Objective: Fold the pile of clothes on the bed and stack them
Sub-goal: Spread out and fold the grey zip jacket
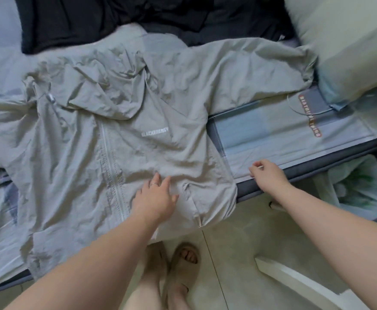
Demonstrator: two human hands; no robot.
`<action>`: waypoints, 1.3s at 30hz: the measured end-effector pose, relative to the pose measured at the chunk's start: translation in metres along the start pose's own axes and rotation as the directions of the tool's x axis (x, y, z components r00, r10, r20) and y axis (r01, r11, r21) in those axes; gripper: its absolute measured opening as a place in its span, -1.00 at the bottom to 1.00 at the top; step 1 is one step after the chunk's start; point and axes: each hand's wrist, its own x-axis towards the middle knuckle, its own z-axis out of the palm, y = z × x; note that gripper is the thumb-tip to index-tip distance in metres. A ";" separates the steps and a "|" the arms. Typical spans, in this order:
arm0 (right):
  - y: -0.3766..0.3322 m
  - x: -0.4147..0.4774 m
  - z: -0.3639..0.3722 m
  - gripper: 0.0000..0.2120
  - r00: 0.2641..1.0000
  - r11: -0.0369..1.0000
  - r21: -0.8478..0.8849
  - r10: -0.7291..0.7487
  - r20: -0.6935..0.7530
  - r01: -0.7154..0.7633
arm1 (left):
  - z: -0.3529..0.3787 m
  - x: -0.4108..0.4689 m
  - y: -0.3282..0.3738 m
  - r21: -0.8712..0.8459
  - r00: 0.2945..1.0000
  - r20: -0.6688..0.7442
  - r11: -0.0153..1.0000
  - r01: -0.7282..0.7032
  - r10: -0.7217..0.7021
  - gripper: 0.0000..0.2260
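Observation:
A light grey hooded zip jacket (107, 135) lies spread face up on the bed, zipper closed and fabric wrinkled. One sleeve stretches to the right toward the pillow, and the hem hangs over the bed's near edge. My left hand (155, 198) rests flat on the jacket's lower front, right of the zipper and beside a pocket, fingers straight. My right hand (267, 174) hovers at the bed's edge to the right of the jacket, apart from it. Its fingers are loosely curled with nothing clearly held. Dark navy and black clothes (138, 16) lie bunched behind the jacket.
A blue patchwork sheet (272, 130) covers the bed. A pale green pillow (351, 48) sits at the right, with a thin white cable (295, 108) near it. On the tiled floor (239, 231) stand my slippered feet, a plastic bag (362, 189) and a white bar (295, 280).

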 end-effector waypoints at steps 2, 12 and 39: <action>-0.013 0.005 -0.017 -0.89 1.000 0.997 0.072 -0.023 0.013 0.022 | -0.020 0.002 0.014 -0.028 0.998 -0.040 0.998 -0.050 0.049 -0.44; -0.074 0.071 -0.113 -0.86 0.990 0.924 0.361 0.141 -0.018 -0.125 | -0.114 0.063 0.090 -0.007 0.972 -0.124 0.980 -0.200 0.197 -0.45; -0.180 0.199 -0.169 -0.46 0.834 0.802 0.273 -0.440 -0.333 0.531 | -0.227 0.197 0.231 -0.984 0.984 0.176 0.013 0.176 0.015 -0.63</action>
